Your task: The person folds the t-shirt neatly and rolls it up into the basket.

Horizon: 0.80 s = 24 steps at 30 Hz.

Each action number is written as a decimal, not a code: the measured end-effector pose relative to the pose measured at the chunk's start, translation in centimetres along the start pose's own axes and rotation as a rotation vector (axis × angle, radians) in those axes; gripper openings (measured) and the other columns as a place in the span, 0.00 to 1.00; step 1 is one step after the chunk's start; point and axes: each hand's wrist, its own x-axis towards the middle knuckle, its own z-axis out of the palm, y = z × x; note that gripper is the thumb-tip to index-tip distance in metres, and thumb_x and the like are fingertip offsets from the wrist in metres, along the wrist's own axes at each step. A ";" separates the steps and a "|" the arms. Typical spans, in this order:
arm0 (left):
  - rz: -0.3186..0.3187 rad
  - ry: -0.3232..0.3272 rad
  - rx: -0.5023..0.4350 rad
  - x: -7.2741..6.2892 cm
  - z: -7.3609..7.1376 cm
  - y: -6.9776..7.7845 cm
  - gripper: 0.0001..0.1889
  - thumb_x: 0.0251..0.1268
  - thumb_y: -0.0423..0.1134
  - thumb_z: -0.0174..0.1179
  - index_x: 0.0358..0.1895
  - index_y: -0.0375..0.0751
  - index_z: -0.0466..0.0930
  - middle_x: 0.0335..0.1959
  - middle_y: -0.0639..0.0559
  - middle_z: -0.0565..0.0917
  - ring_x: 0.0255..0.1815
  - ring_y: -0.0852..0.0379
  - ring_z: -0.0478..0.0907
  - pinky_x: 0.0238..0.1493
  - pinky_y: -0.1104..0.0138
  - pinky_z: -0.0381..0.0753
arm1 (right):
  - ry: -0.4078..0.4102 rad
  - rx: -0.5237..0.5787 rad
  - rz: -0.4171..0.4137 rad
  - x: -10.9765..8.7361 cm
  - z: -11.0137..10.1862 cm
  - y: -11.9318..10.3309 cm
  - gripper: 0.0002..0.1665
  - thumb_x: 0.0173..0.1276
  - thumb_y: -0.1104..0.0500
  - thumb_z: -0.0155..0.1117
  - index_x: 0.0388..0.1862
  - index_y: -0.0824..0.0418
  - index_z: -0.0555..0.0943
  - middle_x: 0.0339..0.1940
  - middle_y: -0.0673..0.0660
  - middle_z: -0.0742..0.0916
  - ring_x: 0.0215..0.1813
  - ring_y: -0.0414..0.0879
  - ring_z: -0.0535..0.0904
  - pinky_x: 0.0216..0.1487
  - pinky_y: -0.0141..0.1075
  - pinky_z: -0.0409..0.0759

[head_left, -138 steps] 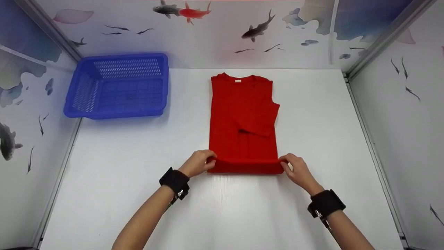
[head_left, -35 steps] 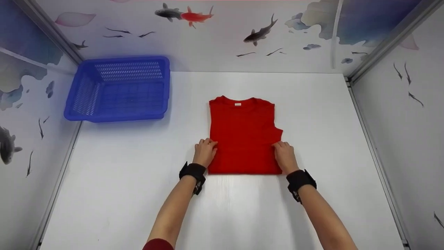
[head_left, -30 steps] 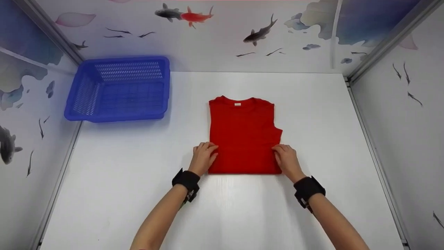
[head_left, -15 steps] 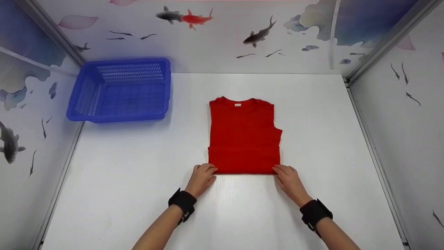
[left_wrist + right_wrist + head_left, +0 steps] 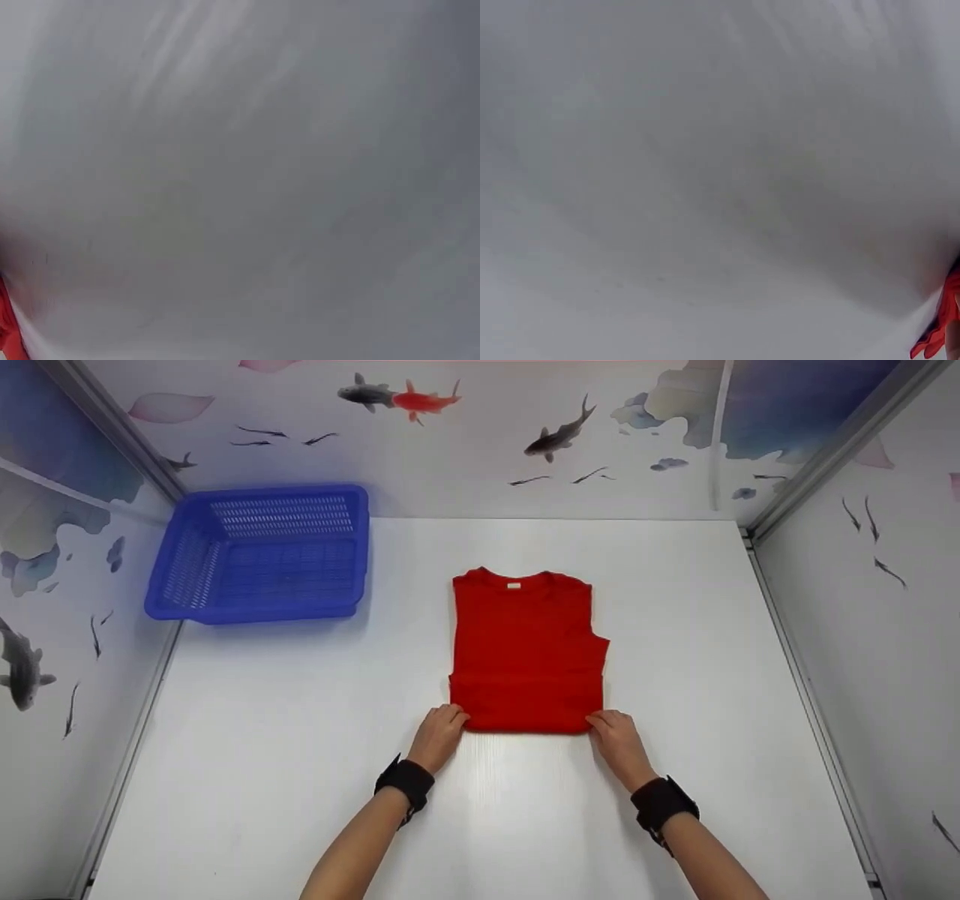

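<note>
A red T-shirt (image 5: 525, 645) lies folded on the white table (image 5: 300, 780), its collar and white label facing the far wall. Its lower part is turned up, leaving a crosswise hem line below the middle. One short sleeve end juts out at the right edge. My left hand (image 5: 437, 739) pinches the near left corner of the fold, and my right hand (image 5: 624, 748) pinches the near right corner. That near edge looks slightly raised and rounded. Only a sliver of red cloth (image 5: 9, 334) shows in the left wrist view. A red cloth edge (image 5: 932, 336) appears low in the right wrist view.
A blue plastic basket (image 5: 161, 604) with slotted sides stands at the back left, with nothing seen in it. Walls printed with fish (image 5: 559, 435) enclose the table at the back and both sides. Black bands (image 5: 405, 782) circle both wrists.
The shirt's bottom was folded upward and its collar end came nearer. Both hands then slid from the turned-up hem down to the near corners, where the edge now lifts slightly.
</note>
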 end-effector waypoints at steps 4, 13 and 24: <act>0.020 -0.053 -0.049 -0.2 -1.0 0.1 0.06 0.55 0.23 0.65 0.35 0.34 0.86 0.29 0.48 0.78 0.33 0.54 0.78 0.36 0.68 0.77 | -0.021 -0.005 -0.009 0.0 -0.7 -0.4 0.16 0.40 0.80 0.74 0.30 0.69 0.83 0.30 0.61 0.84 0.35 0.55 0.81 0.35 0.45 0.78; 0.142 -0.368 -0.386 -0.9 -6.5 0.5 0.06 0.56 0.27 0.68 0.37 0.33 0.87 0.32 0.47 0.83 0.35 0.54 0.81 0.38 0.69 0.79 | -0.151 0.052 0.038 -1.5 -5.2 -3.1 0.17 0.44 0.79 0.71 0.29 0.64 0.79 0.28 0.57 0.81 0.35 0.51 0.78 0.36 0.44 0.74; -0.090 -0.374 -0.557 5.8 -7.3 -3.2 0.07 0.58 0.24 0.62 0.40 0.26 0.84 0.37 0.38 0.85 0.40 0.44 0.81 0.44 0.57 0.80 | -0.221 0.190 0.296 5.5 -5.2 -1.2 0.05 0.62 0.76 0.58 0.36 0.71 0.76 0.32 0.65 0.81 0.39 0.62 0.79 0.39 0.56 0.74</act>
